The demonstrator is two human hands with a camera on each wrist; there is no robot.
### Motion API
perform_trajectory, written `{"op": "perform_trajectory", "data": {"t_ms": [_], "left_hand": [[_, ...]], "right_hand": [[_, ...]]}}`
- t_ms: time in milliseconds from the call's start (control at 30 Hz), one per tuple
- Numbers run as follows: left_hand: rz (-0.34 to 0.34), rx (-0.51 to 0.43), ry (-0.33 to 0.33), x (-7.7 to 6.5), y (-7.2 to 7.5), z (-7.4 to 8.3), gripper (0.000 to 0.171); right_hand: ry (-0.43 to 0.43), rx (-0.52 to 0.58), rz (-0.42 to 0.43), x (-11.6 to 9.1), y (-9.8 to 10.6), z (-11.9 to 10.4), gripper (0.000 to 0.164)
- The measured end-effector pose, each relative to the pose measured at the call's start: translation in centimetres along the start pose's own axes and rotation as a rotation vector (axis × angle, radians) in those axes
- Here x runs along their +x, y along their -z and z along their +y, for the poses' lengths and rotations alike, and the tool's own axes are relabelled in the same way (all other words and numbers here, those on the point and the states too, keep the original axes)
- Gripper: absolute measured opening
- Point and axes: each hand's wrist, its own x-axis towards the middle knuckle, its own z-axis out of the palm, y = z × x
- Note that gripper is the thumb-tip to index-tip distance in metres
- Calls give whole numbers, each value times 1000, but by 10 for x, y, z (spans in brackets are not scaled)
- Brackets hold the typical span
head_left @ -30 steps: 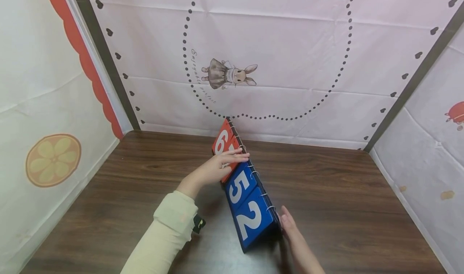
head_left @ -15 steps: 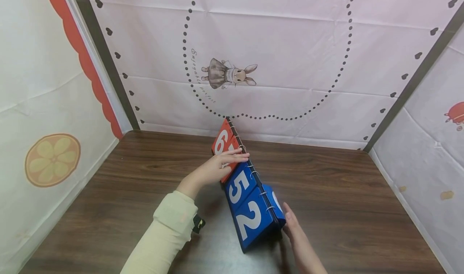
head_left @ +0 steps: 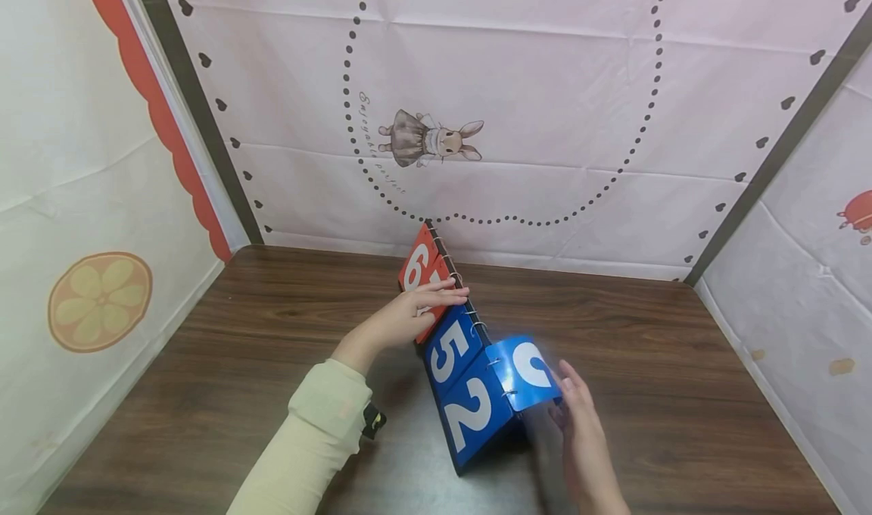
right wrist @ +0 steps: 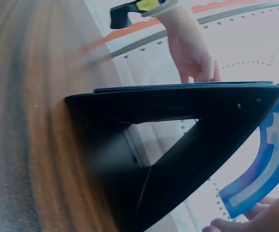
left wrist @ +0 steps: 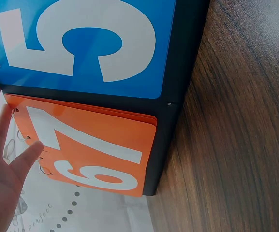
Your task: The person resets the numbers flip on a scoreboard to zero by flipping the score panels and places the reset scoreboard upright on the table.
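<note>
A tabletop flip scoreboard (head_left: pixel 487 413) stands tent-like on the table, with ring-bound number cards along its top edge. Red cards (left wrist: pixel 91 130) are at the far end; blue cards reading 5 (head_left: pixel 450 351) and 2 (head_left: pixel 468 414) are nearer. My left hand (head_left: pixel 402 318) rests over the top edge by the red cards, fingers straight, thumb near a red card. On the scoreboard's right side, my right hand (head_left: pixel 582 432) pinches the outer edge of a blue card (head_left: pixel 523 371), lifted and bent on its rings. The number on that card shows only partly.
The scoreboard's black frame (right wrist: pixel 178 104) is hollow underneath. A dark wood table (head_left: pixel 654 379) extends to both sides. White printed cloth (head_left: pixel 545 121) hangs behind and at the sides, close to the scoreboard's far end.
A blue card has risen from the scoreboard's right side and swung up to near level with the top edge. My right hand has moved up and rightward with it. The left hand stays put.
</note>
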Motion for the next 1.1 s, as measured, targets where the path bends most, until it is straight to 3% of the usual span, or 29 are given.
{"op": "perform_trajectory", "data": {"t_ms": [100, 200, 400, 467, 500, 567, 633, 733, 800, 900, 1100], "left_hand": [[-2, -2, 13, 0, 0, 1, 48], [-3, -3, 11, 0, 0, 1, 48], [-3, -5, 14, 0, 0, 1, 48], [-3, -5, 18, 0, -1, 1, 48], [-2, -7, 20, 0, -1, 1, 48], [0, -7, 26, 0, -1, 2, 48], [2, -4, 29, -1, 0, 2, 48], [0, -6, 37, -1, 0, 3, 48], [-1, -6, 39, -1, 0, 4, 48], [-1, -6, 47, -1, 0, 4, 48], [2, -12, 51, -1, 0, 3, 48]], "right_hand": [[65, 148, 53, 0, 5, -2, 65], [77, 289, 116, 1, 10, -4, 60], [120, 637, 258, 2, 14, -8, 73], [155, 796, 189, 1, 16, -7, 62], [158, 824, 141, 0, 16, -6, 56], [142, 752, 61, -4, 12, -4, 39], [107, 539, 8, -8, 5, -1, 35], [83, 134, 35, -16, -10, 2, 49], [84, -25, 66, -20, -17, 3, 58], [145, -109, 98, -22, -23, 5, 54], [228, -134, 153, -25, -26, 4, 46]]}}
